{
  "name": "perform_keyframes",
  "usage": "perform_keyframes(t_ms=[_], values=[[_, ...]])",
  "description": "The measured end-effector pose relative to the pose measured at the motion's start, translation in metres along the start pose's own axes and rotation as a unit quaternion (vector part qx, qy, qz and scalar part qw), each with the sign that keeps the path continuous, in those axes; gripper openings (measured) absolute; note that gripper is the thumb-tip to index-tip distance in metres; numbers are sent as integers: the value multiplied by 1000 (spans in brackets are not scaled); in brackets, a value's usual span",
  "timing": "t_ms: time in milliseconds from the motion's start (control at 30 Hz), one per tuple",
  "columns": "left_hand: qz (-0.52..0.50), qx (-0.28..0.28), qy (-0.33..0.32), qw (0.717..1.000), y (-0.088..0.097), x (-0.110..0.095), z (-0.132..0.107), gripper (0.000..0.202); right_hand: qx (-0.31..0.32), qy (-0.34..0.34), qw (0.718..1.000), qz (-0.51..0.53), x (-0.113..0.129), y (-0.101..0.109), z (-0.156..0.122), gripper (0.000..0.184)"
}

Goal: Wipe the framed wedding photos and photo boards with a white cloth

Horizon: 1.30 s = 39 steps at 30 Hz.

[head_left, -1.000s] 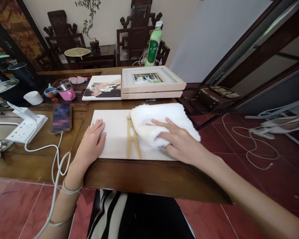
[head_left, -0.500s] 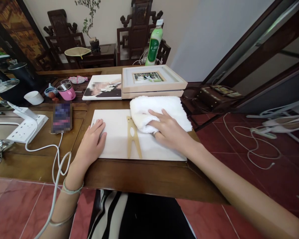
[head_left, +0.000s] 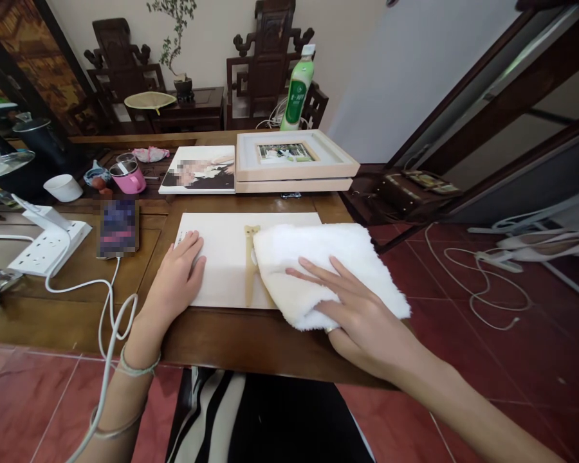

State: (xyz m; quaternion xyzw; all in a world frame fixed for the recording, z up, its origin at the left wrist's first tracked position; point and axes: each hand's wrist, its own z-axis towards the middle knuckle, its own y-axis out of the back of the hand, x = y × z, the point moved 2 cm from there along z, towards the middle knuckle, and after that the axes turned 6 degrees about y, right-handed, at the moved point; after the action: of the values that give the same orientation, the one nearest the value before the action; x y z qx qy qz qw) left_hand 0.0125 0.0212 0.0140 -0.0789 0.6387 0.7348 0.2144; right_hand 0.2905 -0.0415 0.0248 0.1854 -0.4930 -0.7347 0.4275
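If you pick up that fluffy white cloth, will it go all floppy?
Probably yes: the white cloth creases and folds softly around the right hand, so it should droop when lifted. It's likely light, since it looks like fluffy fabric. It probably won't roll if pushed, because it's spread out over part of the white board.

White cloth (head_left: 318,241) spread over right part of board (head_left: 219,263)

Board: pale, rectangular, laid flat on table (head_left: 251,344); small dark marking seen at left edge. Beige A-shaped stand (head_left: 249,267) set flat against its middle, right leg mostly covered by cloth. Cloth: fluffy, bunched at near side, draped past board's near edge.
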Motion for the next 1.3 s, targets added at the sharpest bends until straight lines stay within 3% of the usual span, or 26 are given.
perform_keyframes(t_ms=[367,533,800,1167,1300], values=[[-4,-4,1,1000,-1,0,0,42,37,-86,996,11,-60,-23,57,52],[-4,-1,3,1000,-1,0,1,44,44,-109,993,11,-69,-29,78,55],[-8,-2,2,1000,0,-1,0,42,41,-92,995,0,-49,-30,63,52],[-6,1,0,1000,1,-2,2,43,36,-29,999,-15,3,-14,29,40],[-4,-1,-2,1000,0,0,2,43,43,-21,999,-4,1,-13,28,45]])
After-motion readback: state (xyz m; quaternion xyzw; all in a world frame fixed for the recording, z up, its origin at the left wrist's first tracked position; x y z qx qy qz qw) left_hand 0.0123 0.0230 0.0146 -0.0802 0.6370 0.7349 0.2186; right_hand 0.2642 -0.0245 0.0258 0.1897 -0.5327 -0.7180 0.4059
